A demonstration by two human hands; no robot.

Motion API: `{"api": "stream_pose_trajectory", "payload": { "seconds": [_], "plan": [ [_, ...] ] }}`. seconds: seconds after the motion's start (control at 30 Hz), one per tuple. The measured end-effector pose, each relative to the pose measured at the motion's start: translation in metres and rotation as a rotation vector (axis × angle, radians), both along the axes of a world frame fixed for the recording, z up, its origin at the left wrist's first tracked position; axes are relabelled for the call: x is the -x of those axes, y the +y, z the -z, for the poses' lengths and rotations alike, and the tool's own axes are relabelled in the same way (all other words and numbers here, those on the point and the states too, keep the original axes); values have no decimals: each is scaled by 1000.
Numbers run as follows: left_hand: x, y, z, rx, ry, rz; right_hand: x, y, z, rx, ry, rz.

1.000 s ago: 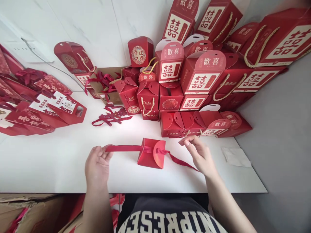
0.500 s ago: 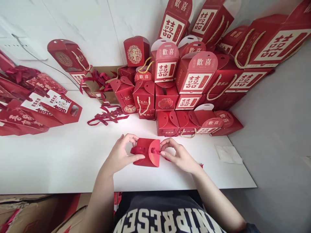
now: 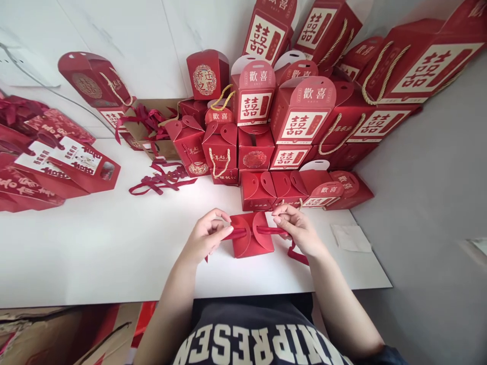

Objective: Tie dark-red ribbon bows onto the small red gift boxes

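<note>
A small red gift box (image 3: pixel 252 243) rests on the white table in front of me, its two rounded top flaps folded inward. Dark red ribbon (image 3: pixel 271 230) passes through the slots in those flaps and stretches out to both sides. My left hand (image 3: pixel 210 234) pinches the ribbon at the box's left side, a short tail hanging below the fingers. On the right, my right hand (image 3: pixel 299 230) pinches the other length, and its loose end drops in a bend to the table beside the wrist.
Stacked red gift boxes (image 3: pixel 304 116) with cord handles fill the back right. A cardboard box (image 3: pixel 163 149) of ribbons and a loose ribbon pile (image 3: pixel 163 180) lie back left. Red gift bags (image 3: pixel 81 175) stand far left. A white tissue (image 3: pixel 350 238) lies near the right wall.
The left hand has left the box's edge and now grips the ribbon. Both hands have drawn the ribbon outward, and the flaps now meet nearer the middle.
</note>
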State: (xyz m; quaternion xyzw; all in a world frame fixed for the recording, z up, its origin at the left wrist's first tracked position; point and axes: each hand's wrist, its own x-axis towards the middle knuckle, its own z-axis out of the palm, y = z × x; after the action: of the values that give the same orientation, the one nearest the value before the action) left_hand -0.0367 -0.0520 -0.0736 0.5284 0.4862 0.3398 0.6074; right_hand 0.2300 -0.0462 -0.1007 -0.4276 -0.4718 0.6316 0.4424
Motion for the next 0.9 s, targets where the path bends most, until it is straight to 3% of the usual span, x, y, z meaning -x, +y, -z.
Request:
{"api": "stream_pose_trajectory", "payload": {
  "seconds": [0.2,0.4,0.53,0.7,0.9],
  "plan": [
    [42,0,7,24,-101,-61,-11,-1,2,37,-17,-12],
    [84,-5,13,42,-162,-191,-20,5,-2,-19,-109,-140],
    [114,-11,18,23,-196,-236,-30,4,-2,-31,-116,-120],
    [140,-10,16,-223,-355,-87,-48,1,-6,-111,-97,35],
    [141,2,-24,-338,-375,179,-54,4,-35,-386,-91,427]
  ]
}}
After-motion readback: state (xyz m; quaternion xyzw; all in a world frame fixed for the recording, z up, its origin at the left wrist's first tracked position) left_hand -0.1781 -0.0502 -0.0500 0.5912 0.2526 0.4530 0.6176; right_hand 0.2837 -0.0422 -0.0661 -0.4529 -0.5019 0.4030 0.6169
